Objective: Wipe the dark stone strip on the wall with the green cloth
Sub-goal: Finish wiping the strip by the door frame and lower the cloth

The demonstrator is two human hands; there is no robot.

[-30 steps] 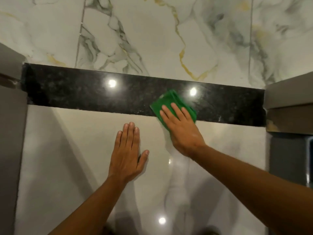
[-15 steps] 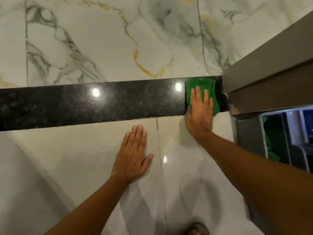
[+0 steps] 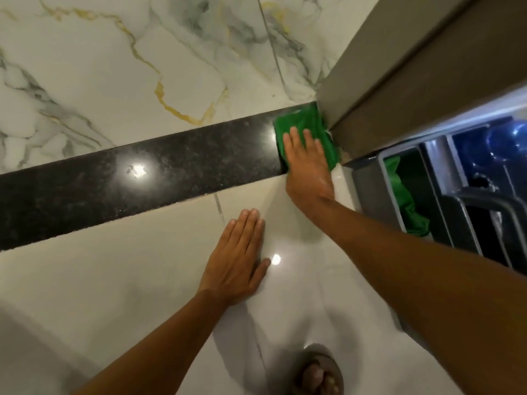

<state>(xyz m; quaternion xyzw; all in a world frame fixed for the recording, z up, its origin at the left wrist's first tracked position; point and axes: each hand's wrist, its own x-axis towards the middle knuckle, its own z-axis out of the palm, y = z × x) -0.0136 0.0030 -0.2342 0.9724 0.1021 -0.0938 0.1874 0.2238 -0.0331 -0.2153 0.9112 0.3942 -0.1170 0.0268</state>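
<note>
Fingers (image 3: 296,138) of the right hand (image 3: 306,163) lie flat and slightly fanned on the green cloth (image 3: 302,124), pressing it against the wall rather than pinching it; the thumb is tucked out of sight on the far side of the palm, so whether it curls under the cloth cannot be told. That cloth sits at the far right end of the dark stone strip (image 3: 159,178), covering the strip's last stretch so that its meeting with the grey-brown cabinet (image 3: 405,81) is hidden; the cloth's right edge touches or nearly touches the cabinet's corner, and its lower part is masked by the palm. From the wrist the right forearm runs down and to the right, growing large and leaving the picture at the lower right edge. Over on the left hand (image 3: 236,263), the fingers are pressed together and laid flat on the pale glossy tile (image 3: 114,280) below the strip, thumb angled out to the right beside a bright light reflection; this hand holds nothing, and its forearm leaves the picture at the bottom. White marble with grey and gold veins (image 3: 142,67) fills the wall above the strip. At the right, under the cabinet, a grey frame (image 3: 370,192) holds something green (image 3: 405,201) whose nature is hard to make out, and beyond it dark metal bars and bluish shapes are blurred. Near the bottom edge the toes of a foot in a sandal (image 3: 319,374) show, partly cut off.
</note>
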